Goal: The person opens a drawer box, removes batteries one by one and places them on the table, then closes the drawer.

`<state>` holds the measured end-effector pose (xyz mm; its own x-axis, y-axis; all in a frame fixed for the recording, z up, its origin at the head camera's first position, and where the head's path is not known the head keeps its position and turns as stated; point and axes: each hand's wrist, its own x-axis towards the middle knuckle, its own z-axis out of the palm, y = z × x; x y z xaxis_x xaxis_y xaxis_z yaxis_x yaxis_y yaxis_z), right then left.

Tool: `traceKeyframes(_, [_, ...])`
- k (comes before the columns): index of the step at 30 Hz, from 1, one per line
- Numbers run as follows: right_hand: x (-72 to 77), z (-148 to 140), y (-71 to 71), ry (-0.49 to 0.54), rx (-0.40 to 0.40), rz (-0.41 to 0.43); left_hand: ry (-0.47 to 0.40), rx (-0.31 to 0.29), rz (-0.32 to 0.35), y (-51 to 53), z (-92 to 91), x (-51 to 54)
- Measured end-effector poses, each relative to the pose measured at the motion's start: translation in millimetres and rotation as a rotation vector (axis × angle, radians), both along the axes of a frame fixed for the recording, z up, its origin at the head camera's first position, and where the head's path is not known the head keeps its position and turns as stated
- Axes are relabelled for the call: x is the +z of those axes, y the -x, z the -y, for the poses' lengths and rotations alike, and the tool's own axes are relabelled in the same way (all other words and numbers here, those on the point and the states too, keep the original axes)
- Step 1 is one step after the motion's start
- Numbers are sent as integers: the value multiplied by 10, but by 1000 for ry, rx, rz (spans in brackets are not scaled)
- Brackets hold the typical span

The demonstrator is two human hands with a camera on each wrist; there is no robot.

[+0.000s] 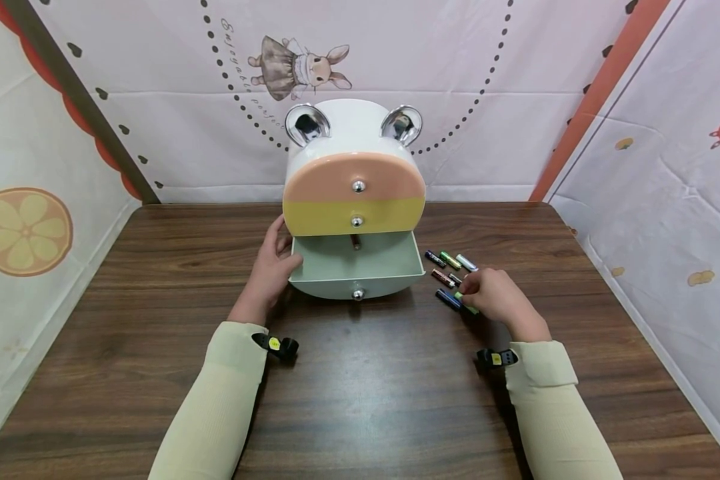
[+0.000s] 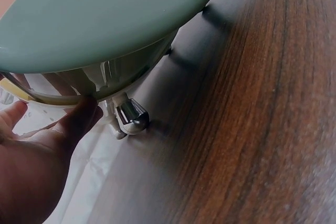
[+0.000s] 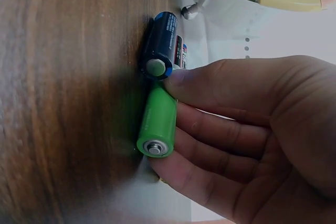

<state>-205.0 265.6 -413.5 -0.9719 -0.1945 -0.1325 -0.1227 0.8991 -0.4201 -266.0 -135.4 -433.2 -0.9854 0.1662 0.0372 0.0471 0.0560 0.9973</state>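
Note:
In the head view a small cabinet with an orange and a yellow drawer front stands on the table, its green bottom drawer pulled out. One dark reddish battery lies inside that drawer. My left hand rests against the cabinet's left side, the thumb at the drawer's edge. To the right of the cabinet my right hand pinches a green battery between thumb and fingers, low over the tabletop. A dark blue battery lies right beside it.
Several loose batteries lie between the cabinet and my right hand. Silver round ears stick out of the cabinet's top. Printed cloth hangs behind the brown wooden table and along its sides.

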Motion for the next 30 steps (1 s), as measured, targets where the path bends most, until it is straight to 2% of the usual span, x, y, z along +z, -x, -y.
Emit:
traceKeyframes(9, [61,32,-1,-10,-11,6,-7,-7,3,10,7,-18])
traceKeyframes(19, [177,88,0,-19,4,-53,-4,-10,7,34,16,-23])
traceKeyframes(30, [307,232,-2,-23,4,-132,-11,-9,2,15,12,-16])
